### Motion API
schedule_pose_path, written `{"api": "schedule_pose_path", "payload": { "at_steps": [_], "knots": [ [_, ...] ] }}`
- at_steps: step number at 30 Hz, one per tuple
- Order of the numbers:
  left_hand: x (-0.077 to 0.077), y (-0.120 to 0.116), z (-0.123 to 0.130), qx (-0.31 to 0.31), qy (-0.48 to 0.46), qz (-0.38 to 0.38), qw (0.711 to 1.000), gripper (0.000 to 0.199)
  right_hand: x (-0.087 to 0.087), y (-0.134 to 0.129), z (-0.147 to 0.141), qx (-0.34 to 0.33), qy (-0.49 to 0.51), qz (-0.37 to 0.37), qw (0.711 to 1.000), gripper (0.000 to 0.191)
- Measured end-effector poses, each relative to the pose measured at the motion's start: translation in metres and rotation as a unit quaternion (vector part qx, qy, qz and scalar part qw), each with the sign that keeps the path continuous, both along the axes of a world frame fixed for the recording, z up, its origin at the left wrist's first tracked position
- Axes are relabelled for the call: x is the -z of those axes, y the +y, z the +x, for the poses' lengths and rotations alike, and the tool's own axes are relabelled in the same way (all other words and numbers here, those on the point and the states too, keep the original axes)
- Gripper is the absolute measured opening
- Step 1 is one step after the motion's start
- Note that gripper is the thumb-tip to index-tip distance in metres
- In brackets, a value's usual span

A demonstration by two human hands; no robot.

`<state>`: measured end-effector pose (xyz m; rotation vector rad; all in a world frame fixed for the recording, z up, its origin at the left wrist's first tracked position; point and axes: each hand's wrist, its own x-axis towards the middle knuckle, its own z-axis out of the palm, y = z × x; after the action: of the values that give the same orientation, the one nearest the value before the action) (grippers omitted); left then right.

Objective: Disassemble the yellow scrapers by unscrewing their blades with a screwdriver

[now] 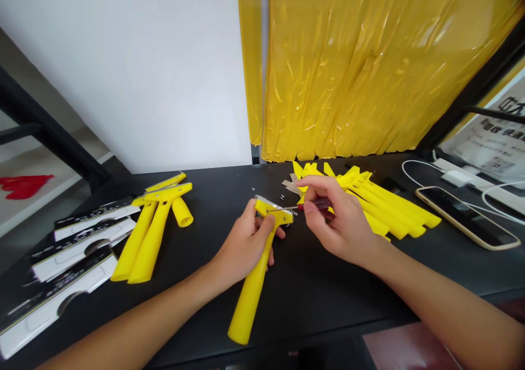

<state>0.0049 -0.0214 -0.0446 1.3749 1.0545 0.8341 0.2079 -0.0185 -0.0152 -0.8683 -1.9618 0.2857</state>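
In the left hand [245, 245], a yellow plastic scraper [255, 290]: fingers wrap tight just below its head, long handle runs back toward the body. It looks light and stiff. The glossy moulding may be a bit slippery, so the handle is the safest hold. The metal blade [264, 200] at the head's top edge looks sharp; keep fingers off it.

Right hand [342, 222] is narrow, thumb and fingers pinching a red-handled screwdriver [315, 206], thin shaft lying across the scraper head. Exact tip contact is too small to tell.

Just beyond the scraper head, small screws [283, 197] and loose blades [291, 186] lie on the black table [328, 299]. Directly past the right hand, a pile of yellow scrapers [389, 208] sits close and could crowd its movement. Farther right: phone [467, 217], white cable [418, 165]. Left of the left hand: two yellow scrapers [151, 233], white card-backed packs [82, 249].
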Motion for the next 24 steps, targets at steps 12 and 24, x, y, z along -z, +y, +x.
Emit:
{"api": "schedule_pose_path", "payload": {
  "at_steps": [12, 24],
  "knots": [
    [-0.004, 0.004, -0.002, 0.01, -0.015, -0.026, 0.999, 0.029, -0.002, 0.001, -0.004, 0.011, 0.054, -0.012, 0.998, 0.028],
    [-0.023, 0.004, -0.004, 0.016, -0.038, -0.051, 0.998, 0.029, -0.003, 0.006, 0.0, -0.037, 0.155, -0.116, 0.98, 0.014]
  ]
}}
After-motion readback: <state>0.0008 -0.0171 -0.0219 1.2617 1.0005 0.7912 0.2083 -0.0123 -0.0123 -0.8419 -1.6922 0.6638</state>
